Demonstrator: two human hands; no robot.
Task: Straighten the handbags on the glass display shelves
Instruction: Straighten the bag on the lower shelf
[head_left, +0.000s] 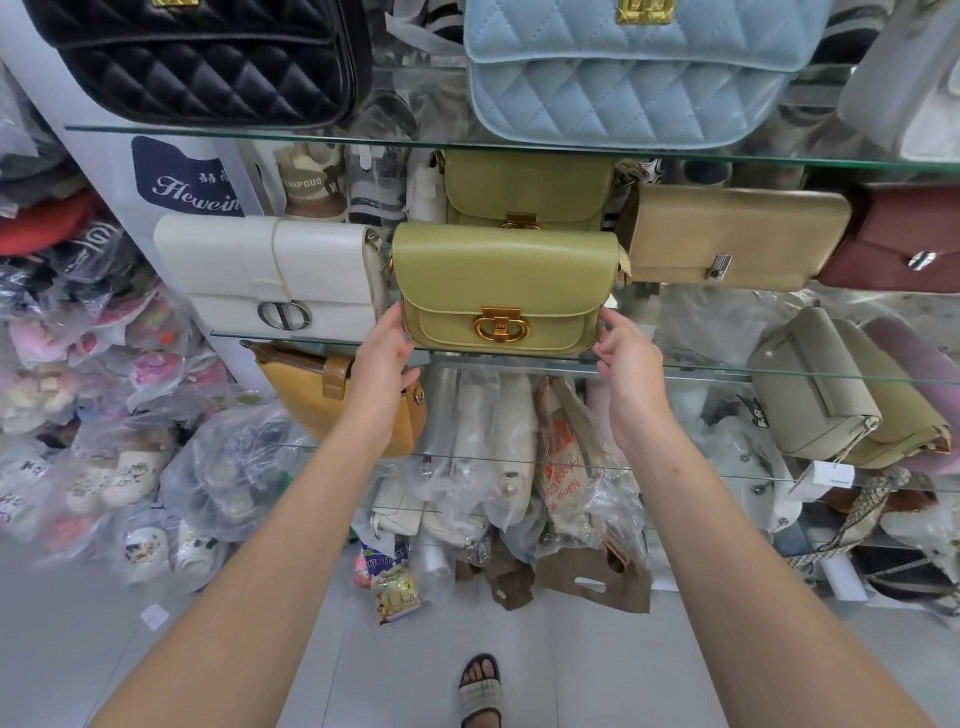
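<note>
An olive-green handbag (504, 270) with a gold clasp stands upright at the front edge of the middle glass shelf (701, 371). My left hand (382, 364) holds its lower left corner, fingers against the side and thumb below. My right hand (631, 364) holds its lower right corner the same way. A second olive handbag (524, 182) stands right behind it. A white handbag (260, 270) sits close on the left, with a tan handbag (727, 234) and a maroon handbag (904, 234) on the right.
The upper glass shelf (363, 137) carries a black quilted bag (208, 57) and a light blue quilted bag (623, 78). Lower down are a mustard bag (311, 395) and beige bags (815, 384). Plastic-wrapped shoes (130, 467) pile up on the left floor.
</note>
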